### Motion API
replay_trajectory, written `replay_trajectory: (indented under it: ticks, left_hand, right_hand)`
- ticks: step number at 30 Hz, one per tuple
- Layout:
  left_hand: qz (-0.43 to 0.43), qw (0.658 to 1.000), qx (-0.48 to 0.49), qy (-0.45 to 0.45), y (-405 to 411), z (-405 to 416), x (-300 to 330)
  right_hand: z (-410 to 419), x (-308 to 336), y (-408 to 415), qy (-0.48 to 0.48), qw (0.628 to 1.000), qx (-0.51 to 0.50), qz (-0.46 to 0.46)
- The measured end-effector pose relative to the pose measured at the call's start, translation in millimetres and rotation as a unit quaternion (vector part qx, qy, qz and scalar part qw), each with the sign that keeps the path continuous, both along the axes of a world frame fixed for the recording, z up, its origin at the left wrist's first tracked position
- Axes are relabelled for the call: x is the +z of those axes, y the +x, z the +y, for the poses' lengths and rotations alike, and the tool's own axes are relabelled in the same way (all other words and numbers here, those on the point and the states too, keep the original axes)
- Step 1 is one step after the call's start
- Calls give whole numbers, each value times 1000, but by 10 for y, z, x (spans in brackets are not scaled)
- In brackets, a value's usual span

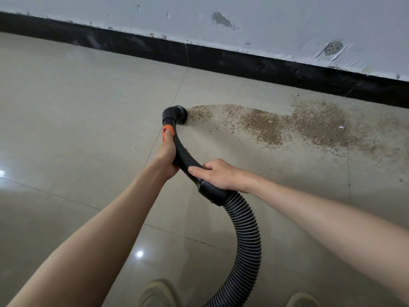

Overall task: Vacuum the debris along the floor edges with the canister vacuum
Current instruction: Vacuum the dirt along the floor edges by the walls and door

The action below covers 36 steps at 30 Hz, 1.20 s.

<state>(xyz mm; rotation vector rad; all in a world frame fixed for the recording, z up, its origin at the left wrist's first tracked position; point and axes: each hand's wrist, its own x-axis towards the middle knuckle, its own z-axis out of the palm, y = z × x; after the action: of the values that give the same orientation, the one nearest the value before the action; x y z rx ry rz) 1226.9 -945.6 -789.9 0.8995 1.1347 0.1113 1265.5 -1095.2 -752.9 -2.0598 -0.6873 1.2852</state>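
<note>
Head view: ribbed black corrugated vacuum hose (245, 235) runs up to its curved black wand (183, 156). Left hand (164, 157) grips the wand near the orange collar; right hand (218, 173) grasps the cuff. Round black brush nozzle (180, 114) touches the brown grit debris (287, 124); judged barely begun, most remains beyond the nozzle.

Glossy beige tiled floor (88, 107) with light reflected, smooth black plastic wand (183, 156) with orange plastic collar (167, 129), ribbed matt black hose (247, 240), gritty brown debris (287, 122), scuffed chipped painted wall (243, 23), dark skirting (243, 60)
</note>
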Motion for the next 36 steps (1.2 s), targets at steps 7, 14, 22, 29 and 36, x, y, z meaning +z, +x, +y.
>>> replay_trajectory:
  ticks: [7, 14, 22, 29, 36]
  left_hand:
    - [3, 999, -22, 33, 209, 210, -8]
    - [15, 999, -21, 35, 77, 39, 0]
    - [10, 999, -46, -15, -179, -270, 119]
    - [39, 997, -65, 4, -260, -479, 195]
    - [48, 997, -54, 33, -472, -677, 145]
  right_hand:
    - [241, -120, 101, 11, 999, -31, -4]
    - [77, -173, -5, 7, 1000, -25, -7]
    - [-358, -129, -166, -4, 1000, 4, -18]
    - [-610, -19, -241, -6, 999, 7, 43]
    - [-859, 21, -343, -3, 988, -13, 153]
